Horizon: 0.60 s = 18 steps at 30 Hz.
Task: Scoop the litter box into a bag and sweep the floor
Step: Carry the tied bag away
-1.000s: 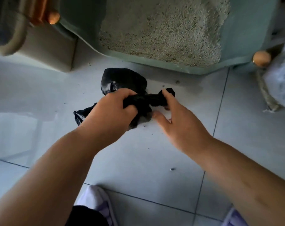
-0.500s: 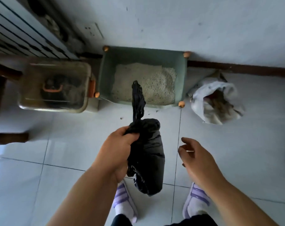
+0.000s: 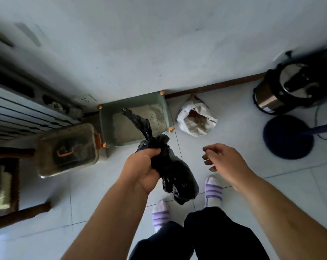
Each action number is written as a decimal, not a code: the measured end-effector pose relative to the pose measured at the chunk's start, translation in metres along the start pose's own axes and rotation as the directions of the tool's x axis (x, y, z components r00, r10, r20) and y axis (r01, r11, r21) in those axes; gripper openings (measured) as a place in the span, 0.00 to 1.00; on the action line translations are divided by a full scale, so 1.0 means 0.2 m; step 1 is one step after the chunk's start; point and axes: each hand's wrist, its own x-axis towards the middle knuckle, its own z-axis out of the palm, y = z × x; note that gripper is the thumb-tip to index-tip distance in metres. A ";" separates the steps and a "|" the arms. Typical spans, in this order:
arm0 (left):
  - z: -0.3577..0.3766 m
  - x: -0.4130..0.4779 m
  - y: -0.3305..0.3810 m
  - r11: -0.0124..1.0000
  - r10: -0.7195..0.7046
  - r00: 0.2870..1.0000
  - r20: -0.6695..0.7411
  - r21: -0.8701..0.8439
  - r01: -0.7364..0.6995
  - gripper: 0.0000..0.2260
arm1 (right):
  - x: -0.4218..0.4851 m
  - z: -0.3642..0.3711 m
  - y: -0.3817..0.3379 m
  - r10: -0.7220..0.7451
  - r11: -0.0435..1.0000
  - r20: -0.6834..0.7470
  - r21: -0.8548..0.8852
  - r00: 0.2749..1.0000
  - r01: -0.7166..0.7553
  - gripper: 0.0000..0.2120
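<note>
A black plastic rubbish bag (image 3: 175,175) hangs in the air on the person's side of the green rectangular plastic litter box (image 3: 134,102), clear of the white tiled floor (image 3: 95,186). Its lower part bulges full, while its twisted neck sticks up above the fist and crosses in front of the litter box in this view. What the bag holds cannot be seen. The litter box stands against the wall with small orange knobs at its corners and holds a bed of pale grey granular litter (image 3: 157,117). The left hand (image 3: 140,168) is clenched tight round the bag's gathered neck, knuckles up, its bare forearm reaching forward from below. The right hand (image 3: 222,160) holds nothing: its fingers are loosely curled and spread, palm turned down and inward, hovering to the right of the bag and apart from it. Just left of the litter box sits a clear plastic lidded bin (image 3: 67,149) with orange latches; its contents are dark and blurred. Just right of the litter box lies an open white sack (image 3: 196,119) with brownish matter inside. Further right of the litter box are a steel-and-black round appliance (image 3: 293,85) and a dark blue round fan base (image 3: 288,136). Nearer than the litter box, two feet in white-and-purple striped slippers (image 3: 213,190) stand on the tiles.
</note>
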 end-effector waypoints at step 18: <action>0.76 -0.71 -0.60 0.809 -0.310 0.911 0.270 0.578 0.104 0.11 | -1.17 -0.65 0.67 0.276 0.843 -0.491 0.536 0.826 0.037 0.08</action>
